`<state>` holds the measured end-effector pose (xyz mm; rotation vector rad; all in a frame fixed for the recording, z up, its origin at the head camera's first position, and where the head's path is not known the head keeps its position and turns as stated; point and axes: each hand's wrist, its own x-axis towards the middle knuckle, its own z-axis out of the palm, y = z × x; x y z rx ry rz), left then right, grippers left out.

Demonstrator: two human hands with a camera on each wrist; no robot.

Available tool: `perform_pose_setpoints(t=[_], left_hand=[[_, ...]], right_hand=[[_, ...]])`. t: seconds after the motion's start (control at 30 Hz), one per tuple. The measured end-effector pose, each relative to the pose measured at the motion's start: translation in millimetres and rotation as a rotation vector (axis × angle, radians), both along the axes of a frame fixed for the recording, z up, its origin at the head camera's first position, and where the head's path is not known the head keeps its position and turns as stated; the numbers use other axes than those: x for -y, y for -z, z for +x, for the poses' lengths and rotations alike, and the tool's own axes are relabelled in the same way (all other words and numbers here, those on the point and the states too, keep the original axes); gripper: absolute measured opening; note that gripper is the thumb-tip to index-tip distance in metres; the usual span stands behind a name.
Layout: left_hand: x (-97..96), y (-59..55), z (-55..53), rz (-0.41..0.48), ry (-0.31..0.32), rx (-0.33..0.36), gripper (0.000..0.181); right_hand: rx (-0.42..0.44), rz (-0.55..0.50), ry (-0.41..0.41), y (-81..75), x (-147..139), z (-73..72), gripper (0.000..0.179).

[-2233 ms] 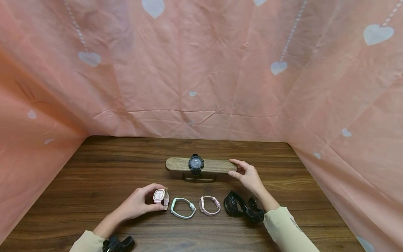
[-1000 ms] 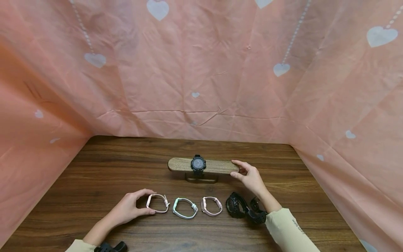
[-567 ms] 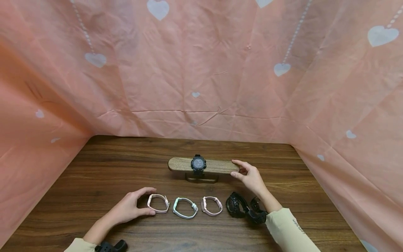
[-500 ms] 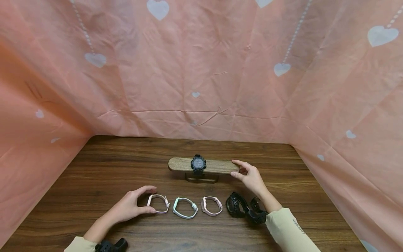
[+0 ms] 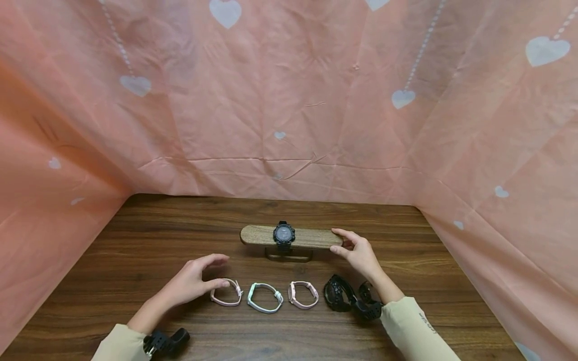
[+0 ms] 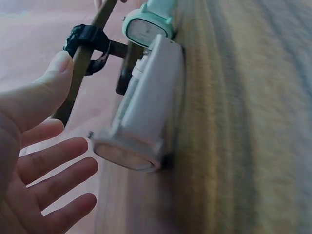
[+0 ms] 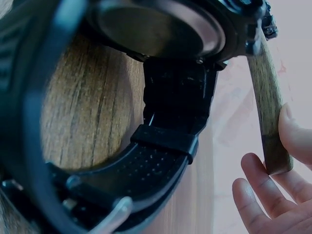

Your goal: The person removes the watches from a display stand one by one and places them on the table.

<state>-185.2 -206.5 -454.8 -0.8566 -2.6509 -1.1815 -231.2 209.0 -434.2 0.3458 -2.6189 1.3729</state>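
My left hand (image 5: 191,281) is open, with its thumb over the near-left part of a pale pink watch (image 5: 226,304) and its fingers beyond it. In the left wrist view that watch (image 6: 152,92) stands on its edge on the table, apart from the spread fingers (image 6: 53,156). My right hand (image 5: 361,255) pinches the right end of a wooden watch stand's bar (image 5: 313,238) between thumb and fingers. A black watch (image 5: 284,233) is strapped round the middle of the bar. The right wrist view shows the thumb and fingers of this hand (image 7: 280,209) at the bar's end.
A mint green watch (image 5: 264,310), another pink watch (image 5: 303,305) and a second black watch (image 5: 335,297) stand in a row right of the pale pink one. Black cameras sit on both wrists. Pink cloth (image 5: 289,110) with hearts encloses the brown table (image 5: 180,225).
The left hand turned the pale pink watch, stood it at the row's left end, let go and moved up from it. The right hand stays on the stand.
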Motion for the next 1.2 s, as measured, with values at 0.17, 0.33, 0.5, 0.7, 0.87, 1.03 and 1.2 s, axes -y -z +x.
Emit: perform_pose_setpoints(t=[0.17, 0.33, 0.5, 0.7, 0.87, 1.03, 1.2], left_hand=[[-7.0, -13.0, -4.9, -0.009, -0.023, -0.042, 0.051], [-15.1, -25.1, -11.8, -0.017, -0.047, -0.087, 0.048], [-25.4, -33.2, -17.2, -0.019, -0.039, -0.114, 0.049], [-37.3, -37.6, -22.7, -0.011, -0.021, -0.14, 0.05], [-47.6, -42.1, -27.8, -0.006, -0.011, -0.167, 0.049], [-57.2, -47.0, -32.9, -0.007, 0.004, -0.19, 0.048], [-65.0, -50.5, -39.2, -0.022, 0.032, -0.196, 0.05]], right_hand=[[-0.006, -0.003, -0.003, 0.3, 0, -0.3, 0.047], [-0.009, -0.011, -0.003, 0.5, 0, -0.4, 0.046], [-0.01, -0.019, -0.005, 0.5, 0, -0.6, 0.047], [-0.009, -0.008, -0.003, 0.8, 0, -0.9, 0.047], [-0.007, -0.015, -0.001, 0.5, -1, -0.8, 0.047], [-0.013, -0.016, -0.005, 0.7, 0, -1.0, 0.047], [-0.026, -0.015, -0.005, 2.5, -1, -2.1, 0.046]])
